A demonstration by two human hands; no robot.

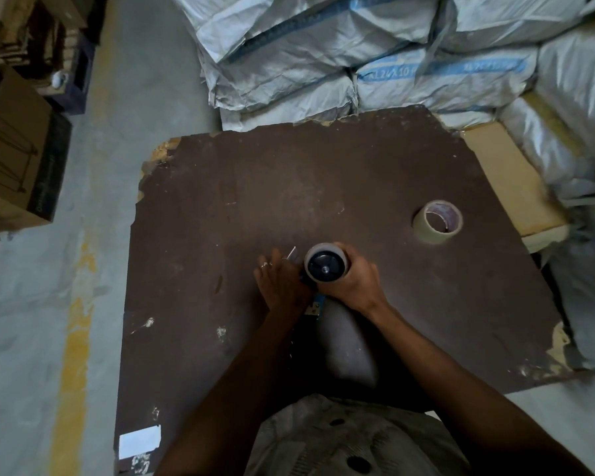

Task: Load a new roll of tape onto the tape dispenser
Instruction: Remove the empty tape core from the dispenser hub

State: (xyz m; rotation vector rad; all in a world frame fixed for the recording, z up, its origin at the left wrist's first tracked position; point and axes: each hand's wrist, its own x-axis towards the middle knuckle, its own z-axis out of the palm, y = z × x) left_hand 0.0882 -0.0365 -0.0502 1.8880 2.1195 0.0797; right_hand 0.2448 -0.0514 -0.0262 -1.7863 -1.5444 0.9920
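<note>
Near the dark worktop's (323, 187) middle, the right hand (352, 281) wraps one tape roll (327, 264) on the single blue dispenser (315, 305), hub facing up, left hand (280, 285) pressing the frame, while a second roll (438, 221) lies flat well apart to the right.

The setting was a warehouse or storeroom. White woven sacks (375, 53) were stacked at the far side, cardboard boxes (11, 159) stood at left, and the concrete floor (24, 304) bore a yellow line (73, 338) beside a worn board (289, 187).
</note>
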